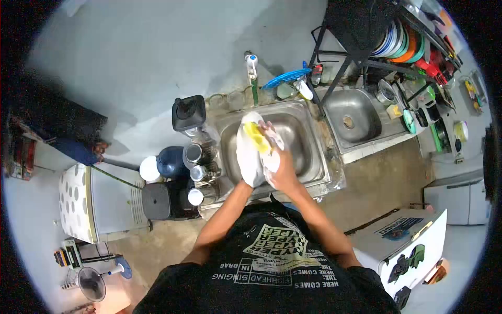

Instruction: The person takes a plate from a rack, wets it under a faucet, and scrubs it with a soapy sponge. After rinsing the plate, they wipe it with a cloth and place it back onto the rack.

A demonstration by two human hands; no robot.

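Observation:
Over the large steel sink basin [300, 157], a long white object [246, 154] is held up; its exact kind cannot be made out. My left hand [252, 184] grips it from the near side, with most of the fingers hidden behind it. My right hand [282, 170] is closed at its right side, around a soft-looking yellow and white piece [255, 137] pressed against the white surface. Whitish patches that look like foam cover part of the right fingers. Behind the hands stands the tap [252, 62] with a green hose end.
A second basin [353, 118] lies to the right. Jars [198, 172] and a black-lidded container [189, 112] line the left edge. A blue plastic lid [286, 78] leans at the back. A dish rack with plates [400, 44] stands upper right, a white appliance [402, 246] lower right.

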